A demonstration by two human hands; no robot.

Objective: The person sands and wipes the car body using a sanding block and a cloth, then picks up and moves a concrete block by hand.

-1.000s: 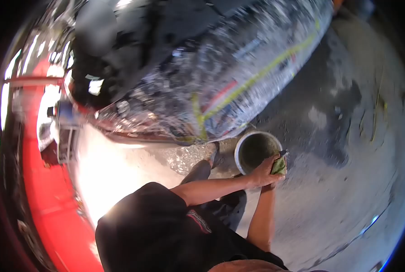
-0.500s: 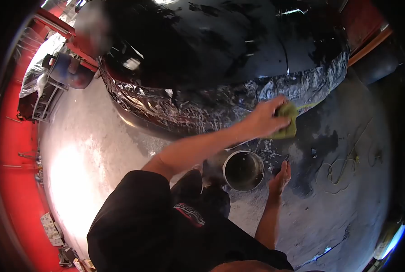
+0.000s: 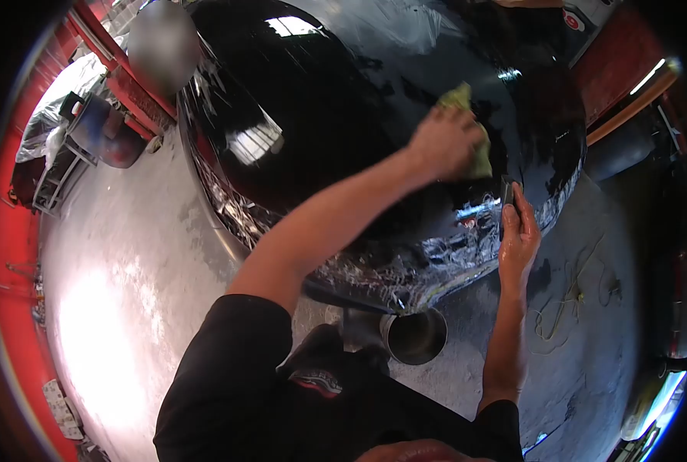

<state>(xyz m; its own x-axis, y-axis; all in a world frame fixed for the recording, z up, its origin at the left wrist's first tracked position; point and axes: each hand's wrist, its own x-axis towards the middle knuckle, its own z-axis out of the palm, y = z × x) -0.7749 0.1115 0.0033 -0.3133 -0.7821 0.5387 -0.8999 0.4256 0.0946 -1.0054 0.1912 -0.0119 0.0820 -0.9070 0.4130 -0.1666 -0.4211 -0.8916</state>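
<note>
My left hand is closed around a yellow-green cloth and presses it on the glossy black car panel. Wet streaks and a dull grey film cover part of the surface there. My right hand, wet, is raised at the panel's near right edge. Between its thumb and fingers is a small dark flat block; its exact kind does not show. Crinkled plastic masking film wraps the lower edge of the panel, close to my right hand.
Below the panel, a bucket stands on the concrete floor. A thin cord lies loosely coiled at right. On the left, a blue cylinder-like tank rests by a metal frame. Red walls border the space.
My left hand has carried the cloth from above the bucket up onto the panel. The right hand has risen from beside the bucket to the panel's edge. The view has shifted.
</note>
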